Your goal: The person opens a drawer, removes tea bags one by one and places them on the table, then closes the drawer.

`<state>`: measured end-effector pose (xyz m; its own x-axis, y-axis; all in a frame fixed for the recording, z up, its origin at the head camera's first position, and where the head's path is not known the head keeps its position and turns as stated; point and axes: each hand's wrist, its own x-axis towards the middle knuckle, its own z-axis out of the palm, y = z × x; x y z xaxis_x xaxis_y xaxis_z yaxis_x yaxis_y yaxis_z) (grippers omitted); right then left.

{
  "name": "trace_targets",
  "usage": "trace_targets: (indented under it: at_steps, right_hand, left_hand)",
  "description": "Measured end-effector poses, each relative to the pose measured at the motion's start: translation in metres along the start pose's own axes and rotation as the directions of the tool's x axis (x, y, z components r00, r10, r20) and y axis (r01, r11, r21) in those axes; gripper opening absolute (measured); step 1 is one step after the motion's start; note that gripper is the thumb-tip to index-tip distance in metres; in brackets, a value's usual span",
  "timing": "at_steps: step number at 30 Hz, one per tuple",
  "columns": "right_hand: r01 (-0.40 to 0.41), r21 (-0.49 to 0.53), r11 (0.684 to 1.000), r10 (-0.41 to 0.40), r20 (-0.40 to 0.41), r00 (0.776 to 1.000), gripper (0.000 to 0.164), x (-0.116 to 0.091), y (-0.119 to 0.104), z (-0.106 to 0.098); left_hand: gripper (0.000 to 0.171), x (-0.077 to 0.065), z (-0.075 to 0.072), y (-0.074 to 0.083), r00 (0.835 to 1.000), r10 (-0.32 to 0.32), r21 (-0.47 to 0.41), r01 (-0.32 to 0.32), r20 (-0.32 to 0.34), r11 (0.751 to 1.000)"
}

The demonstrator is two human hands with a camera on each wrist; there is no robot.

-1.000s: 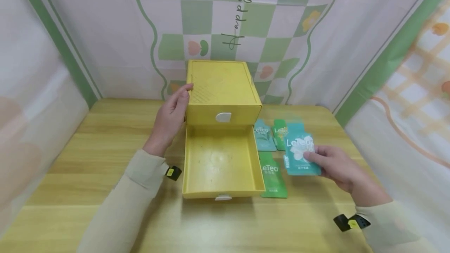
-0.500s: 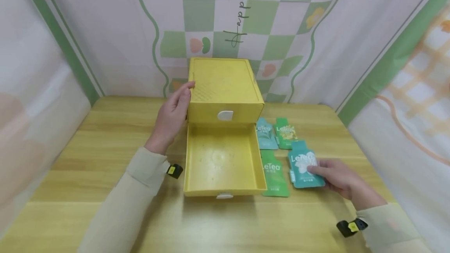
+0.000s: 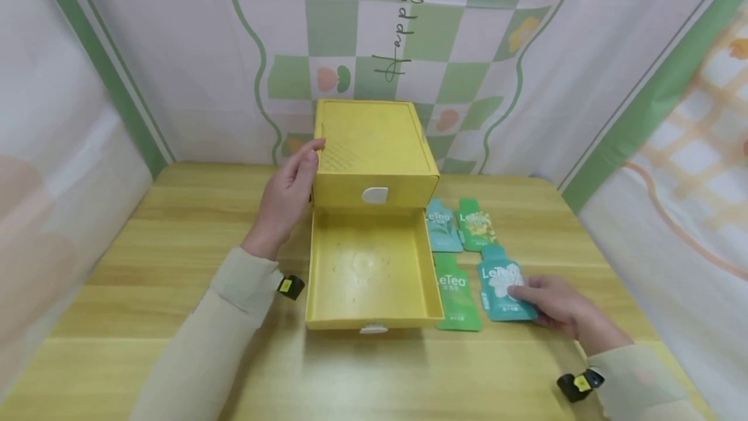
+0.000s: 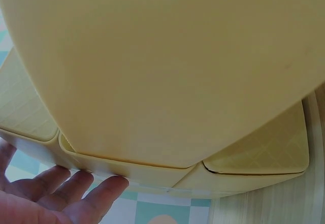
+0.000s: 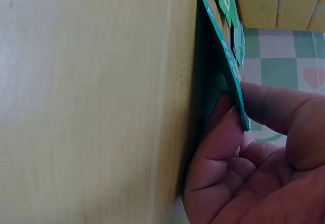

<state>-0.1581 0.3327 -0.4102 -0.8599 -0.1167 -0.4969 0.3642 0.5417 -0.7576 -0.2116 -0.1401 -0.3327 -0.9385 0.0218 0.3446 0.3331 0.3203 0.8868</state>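
A yellow two-drawer box (image 3: 374,141) stands in the middle of the table, its lower drawer (image 3: 365,271) pulled out and bare inside. My left hand (image 3: 283,197) rests against the box's left side, fingertips at the top edge; in the left wrist view its fingers (image 4: 104,196) lie fairly straight along the wall. My right hand (image 3: 563,307) pinches the lower right corner of a teal LeTea sachet (image 3: 497,288) between thumb and fingers. In the right wrist view the sachet (image 5: 223,51) tilts, its far edge close to the tabletop.
Right of the drawer lie a green LeTea sachet (image 3: 456,297), a light blue sachet (image 3: 442,229) and a green sachet with yellow print (image 3: 476,226). Patterned cloth (image 3: 386,38) hangs behind the wooden table (image 3: 175,226) and on both sides.
My right hand has lowered the teal sachet toward the table and the viewer, uncovering the green sachet with yellow print behind it. The left hand stays at the box.
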Motion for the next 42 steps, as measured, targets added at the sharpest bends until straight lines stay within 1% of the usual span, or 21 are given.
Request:
trace_targets:
  at_steps: [6,13,24,29,36,39,42]
  right_hand:
    - [-0.007,-0.085,0.996,0.003,-0.050,0.999,0.045,-0.001,0.002,0.003]
    - [-0.003,-0.192,0.981,-0.018,-0.108,0.994,0.045,-0.005,-0.001,0.006]
    - [-0.026,-0.240,0.970,-0.006,-0.133,0.991,0.041,-0.005,-0.002,0.008]
    - [-0.028,-0.244,0.970,-0.006,-0.136,0.991,0.043,-0.005,-0.002,0.010]
    - [-0.001,-0.238,0.971,-0.030,-0.127,0.991,0.041,-0.004,-0.002,0.011]
    - [0.020,-0.233,0.972,-0.049,-0.119,0.992,0.044,-0.004,-0.003,0.011]
    - [0.023,-0.242,0.970,-0.054,-0.123,0.991,0.047,-0.005,-0.004,0.013]
  left_hand:
    - [0.056,0.001,0.002,-0.001,1.000,0.001,-0.011,-0.001,0.004,1.000]
    - [0.056,0.001,0.003,0.001,1.000,0.004,-0.017,-0.004,0.002,1.000]
    - [0.056,0.000,0.003,0.001,1.000,0.003,-0.018,-0.003,0.001,1.000]
    - [0.056,0.000,0.003,0.000,1.000,0.006,-0.010,-0.006,0.000,1.000]
    - [0.055,0.001,0.002,0.000,1.000,0.006,-0.015,-0.006,0.008,1.000]
    - [0.055,0.000,0.001,-0.001,1.000,-0.001,-0.014,0.001,0.008,1.000]
    - [0.054,-0.001,0.000,0.003,1.000,-0.006,-0.016,0.006,0.006,1.000]
